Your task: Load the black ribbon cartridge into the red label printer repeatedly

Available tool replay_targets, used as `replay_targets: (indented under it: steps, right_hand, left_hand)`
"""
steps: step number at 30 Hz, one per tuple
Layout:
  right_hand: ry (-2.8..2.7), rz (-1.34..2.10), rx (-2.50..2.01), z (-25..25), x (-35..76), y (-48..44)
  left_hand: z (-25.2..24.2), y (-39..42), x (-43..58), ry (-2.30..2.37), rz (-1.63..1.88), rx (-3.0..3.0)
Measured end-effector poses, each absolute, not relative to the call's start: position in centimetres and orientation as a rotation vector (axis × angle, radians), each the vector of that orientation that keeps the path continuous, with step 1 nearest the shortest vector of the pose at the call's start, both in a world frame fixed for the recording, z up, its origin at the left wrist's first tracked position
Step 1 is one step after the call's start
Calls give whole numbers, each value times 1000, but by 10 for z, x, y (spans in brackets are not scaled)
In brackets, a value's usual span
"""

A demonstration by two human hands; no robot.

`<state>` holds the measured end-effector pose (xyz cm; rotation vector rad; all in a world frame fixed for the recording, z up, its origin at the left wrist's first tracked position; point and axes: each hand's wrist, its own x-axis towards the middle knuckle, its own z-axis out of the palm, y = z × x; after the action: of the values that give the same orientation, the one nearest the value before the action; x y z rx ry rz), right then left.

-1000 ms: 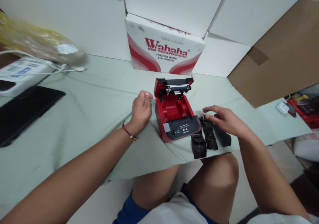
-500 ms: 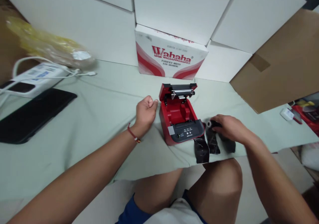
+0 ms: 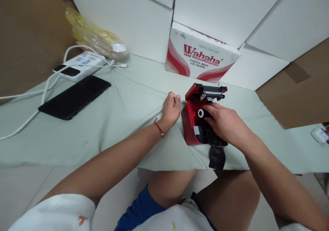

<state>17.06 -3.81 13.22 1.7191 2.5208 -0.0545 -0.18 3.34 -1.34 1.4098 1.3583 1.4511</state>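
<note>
A small red printer (image 3: 189, 128) stands on the green cloth with its lid raised. My right hand (image 3: 222, 121) reaches into its open bay, fingers closed round a black roll with a white core (image 3: 200, 113). Black film from the roll hangs over the printer's front, and a dark strip (image 3: 217, 157) lies at the cloth's front edge. Left of the printer, my left hand (image 3: 171, 109) is closed in a fist on the cloth, apart from the printer, with nothing visible in it.
Behind the printer a Wahaha box (image 3: 202, 58) leans on white boxes. At the left are a black phone-like slab (image 3: 74, 97), a white power strip (image 3: 81, 65) with cables, and a plastic bag (image 3: 99, 39). Cardboard (image 3: 298, 94) stands at the right.
My right hand has lifted the black roll from beside the printer and moved it left into the open bay. The view has shifted left. My left hand remains a fist.
</note>
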Motion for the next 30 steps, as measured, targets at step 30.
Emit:
replay_targets:
  steps: [30]
  right_hand:
    - [3141,196,1756,78,196,-140]
  left_hand:
    - [10,34,-7,1280,1521,1648]
